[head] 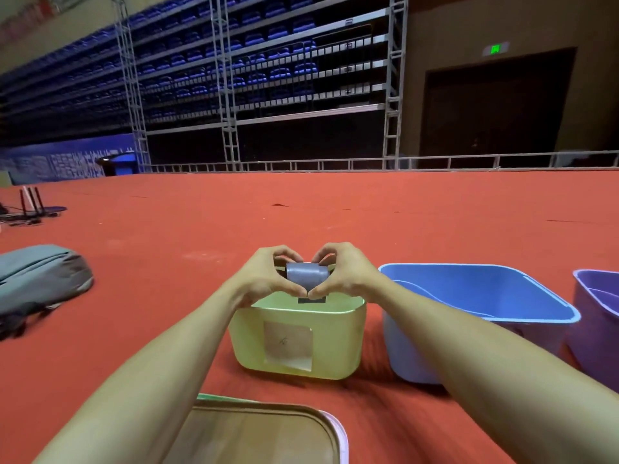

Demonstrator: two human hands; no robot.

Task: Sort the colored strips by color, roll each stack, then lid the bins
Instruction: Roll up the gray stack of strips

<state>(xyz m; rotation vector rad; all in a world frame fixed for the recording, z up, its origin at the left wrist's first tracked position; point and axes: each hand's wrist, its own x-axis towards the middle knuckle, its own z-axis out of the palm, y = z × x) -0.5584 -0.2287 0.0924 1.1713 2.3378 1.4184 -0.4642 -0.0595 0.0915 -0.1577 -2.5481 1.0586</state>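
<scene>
Rolled strips (306, 275), axis left-right, held by both hands

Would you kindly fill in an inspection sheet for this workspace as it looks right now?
Surface: red carpet; the bins stand on it.
Job's things: grey roll held over the open green bin; blue bin and purple bin to its right, both without lids; lids stacked nearest the camera.
Clutter: grey bag at left.
Grippers: left hand and right hand both pinch the roll.
Cables: dark cables on the carpet at far left.
Surroundings: blue seats, metal truss, railing, green exit sign.
</scene>
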